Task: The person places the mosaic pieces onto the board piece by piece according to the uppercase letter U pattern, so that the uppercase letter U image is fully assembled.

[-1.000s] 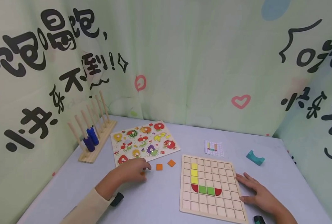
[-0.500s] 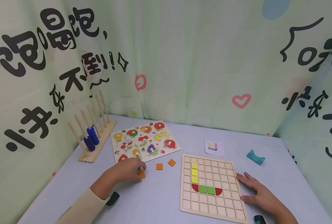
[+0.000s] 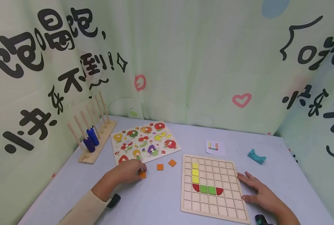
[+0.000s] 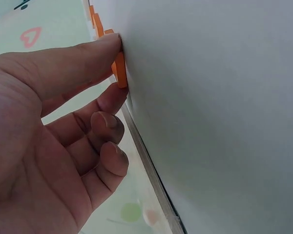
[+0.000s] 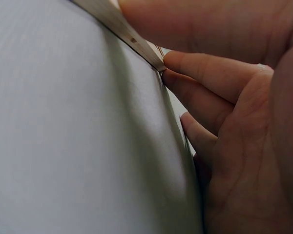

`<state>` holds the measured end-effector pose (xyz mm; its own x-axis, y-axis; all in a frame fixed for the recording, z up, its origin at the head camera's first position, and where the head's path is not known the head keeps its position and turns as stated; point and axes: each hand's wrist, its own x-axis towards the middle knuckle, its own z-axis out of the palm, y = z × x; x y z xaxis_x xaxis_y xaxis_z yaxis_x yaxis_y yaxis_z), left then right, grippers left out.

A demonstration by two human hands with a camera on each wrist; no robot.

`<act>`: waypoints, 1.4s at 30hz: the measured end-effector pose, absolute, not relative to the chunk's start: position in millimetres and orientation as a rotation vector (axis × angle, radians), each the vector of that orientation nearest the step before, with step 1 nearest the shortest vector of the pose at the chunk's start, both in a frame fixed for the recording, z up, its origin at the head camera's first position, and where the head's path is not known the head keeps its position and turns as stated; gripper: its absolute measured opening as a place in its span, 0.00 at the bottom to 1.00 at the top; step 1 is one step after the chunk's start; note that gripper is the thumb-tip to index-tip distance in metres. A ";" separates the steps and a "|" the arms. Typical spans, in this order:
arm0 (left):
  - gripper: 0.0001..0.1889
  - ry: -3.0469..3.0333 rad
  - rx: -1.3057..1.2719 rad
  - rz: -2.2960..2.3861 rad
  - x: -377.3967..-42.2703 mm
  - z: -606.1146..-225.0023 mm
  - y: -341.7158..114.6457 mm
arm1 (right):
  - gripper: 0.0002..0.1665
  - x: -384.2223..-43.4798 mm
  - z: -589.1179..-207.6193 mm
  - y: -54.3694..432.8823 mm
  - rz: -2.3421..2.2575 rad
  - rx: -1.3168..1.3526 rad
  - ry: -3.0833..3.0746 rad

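Observation:
My left hand (image 3: 127,172) is low over the table, beside the near edge of the fruit puzzle board (image 3: 140,120). It pinches a small orange square tile (image 4: 120,73) between thumb and index finger, while the other fingers curl loosely. Two more orange tiles, one square (image 3: 160,167) and one turned like a diamond (image 3: 172,162), lie to its right. My right hand (image 3: 264,195) rests with extended fingers against the right edge of a wooden grid board (image 3: 209,207). On that board, yellow squares (image 3: 195,172), green squares (image 3: 203,189) and red quarter-rounds (image 3: 219,191) form an L-like shape.
A printed pattern card (image 3: 215,147) lies behind the grid board. The teal curved block (image 3: 256,157) sits at the right. At the far left stands a wooden peg rack (image 3: 103,132) with blue pieces (image 3: 92,136). Printed curtains surround the table.
My left hand has shifted slightly left and uncovered the orange tile at its fingertips, which it now pinches. My right hand stays at the grid board's edge.

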<state>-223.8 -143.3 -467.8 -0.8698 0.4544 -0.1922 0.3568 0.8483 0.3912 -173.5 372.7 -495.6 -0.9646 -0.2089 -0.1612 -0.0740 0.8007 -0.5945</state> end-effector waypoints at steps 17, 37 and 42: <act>0.15 2.747 0.639 0.460 -221.6 -464.2 -140.2 | 0.52 -173.5 -495.6 373.4 -0.913 -0.207 2.756; 0.15 2.760 0.867 0.390 -227.7 -458.5 -114.7 | 0.53 -177.2 -497.9 375.9 -0.926 -0.201 2.745; 0.15 2.788 0.902 0.340 -229.8 -453.1 -99.2 | 0.54 -176.2 -498.4 375.8 -0.909 -0.185 2.743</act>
<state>-229.8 -99.2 -453.1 -0.7963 0.5949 -0.1100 0.5509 0.7882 0.2744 -176.2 375.8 -498.4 -0.9619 -0.1954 -0.1914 -0.0424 0.7977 -0.6015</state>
